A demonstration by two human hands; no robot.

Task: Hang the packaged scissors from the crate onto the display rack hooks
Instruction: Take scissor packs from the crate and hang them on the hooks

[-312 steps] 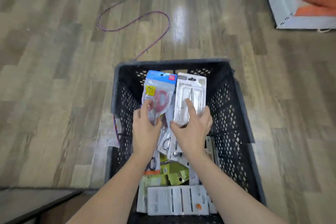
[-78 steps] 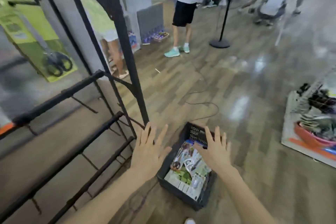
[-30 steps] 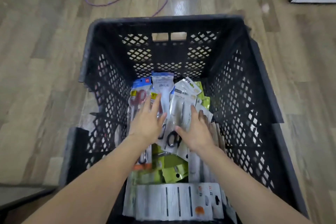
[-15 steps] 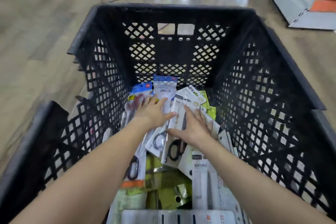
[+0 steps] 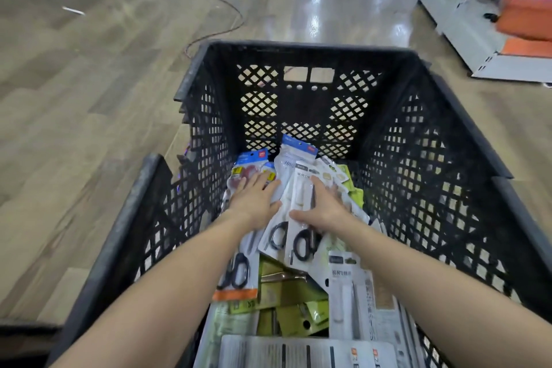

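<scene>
Directly under both hands: packaged scissors point(image 5: 301, 209), heaped at the far end of the black crate point(image 5: 418, 158). Left hand point(image 5: 254, 203) lies flat, fingers straight, on the blue-topped packs at far left. Right hand point(image 5: 325, 209) rests just beside it, fingers extended over a white pack, thumb against that pack's left edge. More packs lie nearer. Crate sits on wood floor point(image 5: 74, 98).

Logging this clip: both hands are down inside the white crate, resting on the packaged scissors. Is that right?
Not quite: the crate is black, not white, as the head view shows. The rest holds: the left hand and right hand are down inside it, resting on the packaged scissors.
</scene>
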